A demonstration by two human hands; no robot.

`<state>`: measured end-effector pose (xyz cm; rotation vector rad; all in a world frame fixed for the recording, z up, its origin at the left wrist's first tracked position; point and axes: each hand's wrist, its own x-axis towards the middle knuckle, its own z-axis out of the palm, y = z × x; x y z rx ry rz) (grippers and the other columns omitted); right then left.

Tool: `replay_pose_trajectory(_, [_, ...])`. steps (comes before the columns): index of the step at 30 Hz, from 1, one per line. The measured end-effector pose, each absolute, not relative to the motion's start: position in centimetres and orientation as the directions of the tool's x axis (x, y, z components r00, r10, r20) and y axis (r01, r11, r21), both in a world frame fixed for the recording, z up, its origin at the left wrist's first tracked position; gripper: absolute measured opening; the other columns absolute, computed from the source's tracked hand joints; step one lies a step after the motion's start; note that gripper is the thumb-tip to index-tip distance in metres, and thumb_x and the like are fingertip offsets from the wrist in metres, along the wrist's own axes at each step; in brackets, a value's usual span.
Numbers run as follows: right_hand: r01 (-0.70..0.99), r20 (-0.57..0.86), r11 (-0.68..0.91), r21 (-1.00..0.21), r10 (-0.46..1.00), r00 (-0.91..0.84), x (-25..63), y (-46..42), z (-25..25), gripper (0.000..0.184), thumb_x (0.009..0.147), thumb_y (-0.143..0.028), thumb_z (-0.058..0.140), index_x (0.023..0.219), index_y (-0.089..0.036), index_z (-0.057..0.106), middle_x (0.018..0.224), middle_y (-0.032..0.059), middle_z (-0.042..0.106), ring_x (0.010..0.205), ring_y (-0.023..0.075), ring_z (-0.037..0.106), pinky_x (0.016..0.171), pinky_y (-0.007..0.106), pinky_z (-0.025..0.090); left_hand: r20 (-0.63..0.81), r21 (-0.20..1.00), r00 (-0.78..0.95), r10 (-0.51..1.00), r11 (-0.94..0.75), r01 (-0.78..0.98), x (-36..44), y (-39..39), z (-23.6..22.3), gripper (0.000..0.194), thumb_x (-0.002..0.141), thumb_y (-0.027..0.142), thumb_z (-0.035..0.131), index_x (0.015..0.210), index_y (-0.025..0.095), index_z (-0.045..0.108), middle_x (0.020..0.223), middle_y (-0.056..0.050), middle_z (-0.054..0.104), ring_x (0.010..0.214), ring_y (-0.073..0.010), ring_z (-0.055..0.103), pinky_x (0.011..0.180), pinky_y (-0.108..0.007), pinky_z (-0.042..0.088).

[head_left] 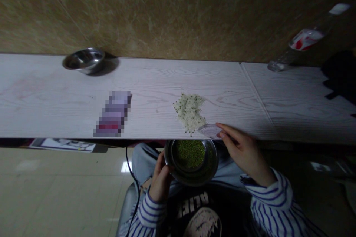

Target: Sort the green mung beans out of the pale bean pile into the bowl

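Note:
My left hand (160,177) grips the rim of a steel bowl (191,163) full of green beans, held just under the front edge of the white table (55,96). My right hand (244,153) pinches a small pale card (210,130) at the table edge, above the bowl. The card lies beside a heap of white rice mixed with green beans (190,111) on the tabletop.
An empty steel bowl (84,59) stands at the back left by the wall. A blurred flat object (113,114) lies left of the heap. A plastic bottle (303,42) lies at the back right, next to a dark object (340,76). A cable (132,170) hangs below the table.

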<state>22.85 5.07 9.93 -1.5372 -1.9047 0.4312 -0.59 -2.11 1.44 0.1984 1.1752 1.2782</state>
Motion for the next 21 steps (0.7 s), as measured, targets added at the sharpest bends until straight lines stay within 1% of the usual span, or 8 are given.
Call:
replay_pose_trajectory(3, [0.737,0.278,0.266,-0.621,0.954,-0.111,22.7,5.3,10.1,0.033,0.097,-0.024,0.052,0.12,-0.017,0.075,0.111,0.0097,0.08,0.098,0.0231,0.078,0.087,0.034,0.064,-0.569,0.694,-0.169,0.805,0.36,-0.623,-0.5,-2.1,1.4,0.048,0.065,0.02,0.073,0.112,0.024,0.074,0.098,-0.002,0.075,0.084,-0.0203,0.063,0.069,-0.027,0.052])
replay_pose_trajectory(8, [0.73,0.279,0.298,-0.616,0.948,-0.151,21.9,5.5,10.4,0.034,0.099,-0.023,0.05,0.122,-0.018,0.074,0.111,0.0091,0.08,0.097,0.0224,0.077,0.089,0.036,0.063,-0.579,0.691,-0.172,0.797,0.368,-0.622,-0.5,-2.2,1.5,0.05,0.066,0.021,0.072,0.115,0.024,0.074,0.097,-0.002,0.075,0.081,-0.0191,0.062,0.068,-0.027,0.053])
replay_pose_trajectory(16, [0.709,0.313,0.362,-0.605,0.927,-0.207,21.8,5.3,10.5,0.032,0.098,-0.02,0.052,0.122,-0.018,0.073,0.112,0.0084,0.08,0.099,0.0202,0.077,0.089,0.032,0.063,-0.593,0.676,-0.173,0.787,0.369,-0.638,-0.6,-2.3,1.1,0.054,0.064,0.021,0.074,0.118,0.023,0.071,0.1,-0.002,0.075,0.086,-0.021,0.065,0.077,-0.03,0.054])
replay_pose_trajectory(21, [0.702,0.32,0.362,-0.613,0.926,-0.199,22.3,5.0,10.2,0.031,0.098,-0.02,0.053,0.121,-0.019,0.074,0.115,0.0083,0.079,0.102,0.0205,0.076,0.091,0.032,0.062,-0.592,0.686,-0.176,0.786,0.378,-0.622,-0.6,-2.2,0.9,0.054,0.064,0.021,0.073,0.118,0.024,0.071,0.1,-0.002,0.076,0.088,-0.0225,0.065,0.076,-0.032,0.054])
